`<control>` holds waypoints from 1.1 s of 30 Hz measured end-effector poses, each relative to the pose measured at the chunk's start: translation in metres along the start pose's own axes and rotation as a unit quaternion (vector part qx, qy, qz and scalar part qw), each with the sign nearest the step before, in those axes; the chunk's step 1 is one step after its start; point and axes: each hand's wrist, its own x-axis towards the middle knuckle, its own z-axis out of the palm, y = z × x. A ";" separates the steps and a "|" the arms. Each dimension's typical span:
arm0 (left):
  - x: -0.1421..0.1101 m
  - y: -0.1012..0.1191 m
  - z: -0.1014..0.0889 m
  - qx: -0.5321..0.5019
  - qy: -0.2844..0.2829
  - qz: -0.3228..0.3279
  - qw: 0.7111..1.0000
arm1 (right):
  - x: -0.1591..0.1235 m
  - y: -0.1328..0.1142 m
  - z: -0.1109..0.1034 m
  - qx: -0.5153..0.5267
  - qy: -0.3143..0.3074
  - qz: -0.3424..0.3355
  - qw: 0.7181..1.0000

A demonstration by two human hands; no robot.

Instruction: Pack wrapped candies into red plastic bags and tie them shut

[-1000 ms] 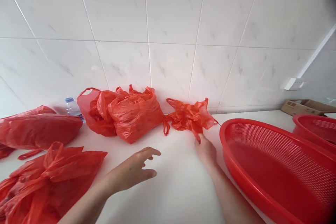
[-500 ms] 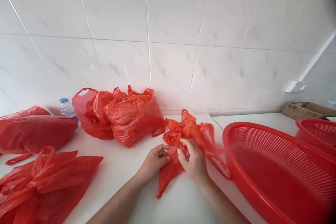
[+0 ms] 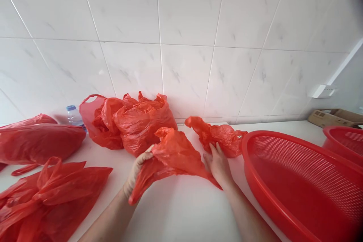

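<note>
A thin red plastic bag stretches slackly across the middle of the table. My left hand is closed on its left side, and some folds hang over my fingers. The bag's right corner droops beside my right hand. That hand has its fingers stretched out against a second crumpled red plastic bag, which lies next to a large red basket. My right thumb stands apart from the fingers.
Behind my left hand, stuffed red bags lean by the tiled wall. A full red bag, a knotted red bag and a bottle are at left. Another basket and a cardboard box stand far right.
The bunched bags in the middle have come apart into two. My left hand has moved left with one bag, while my right hand has shifted right against the other.
</note>
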 end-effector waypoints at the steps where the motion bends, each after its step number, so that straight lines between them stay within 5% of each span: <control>1: -0.001 0.004 -0.002 -0.007 0.013 0.006 1.000 | 0.000 0.000 0.001 -0.004 0.002 -0.004 1.000; 9: -0.011 -0.015 -0.032 -0.036 0.102 -0.012 0.994 | -0.012 -0.037 -0.027 0.001 0.072 -0.080 0.994; 13: -0.022 -0.023 -0.045 -0.034 0.123 -0.021 0.992 | -0.037 -0.068 -0.031 0.006 -0.095 -0.216 0.972; 15: -0.024 -0.023 -0.052 -0.029 0.132 -0.020 0.991 | -0.049 -0.072 -0.028 -0.024 -0.169 -0.228 0.959; 20: -0.022 -0.025 -0.061 -0.019 0.139 -0.025 0.990 | -0.066 -0.044 -0.029 -0.070 -0.193 -0.159 0.966; 25: -0.023 -0.030 -0.047 0.007 0.139 -0.004 0.990 | -0.064 -0.021 -0.048 0.123 -0.137 0.025 0.983; 28: -0.027 -0.031 -0.039 0.049 0.137 -0.002 0.989 | -0.057 -0.019 -0.054 0.328 -0.113 0.175 0.921; 31: -0.033 -0.031 -0.033 0.093 0.116 0.003 0.989 | -0.048 -0.015 -0.058 0.558 -0.089 0.294 0.771; 33: -0.037 -0.031 -0.030 0.144 0.104 0.020 0.984 | -0.044 -0.012 -0.063 0.629 -0.076 0.327 0.701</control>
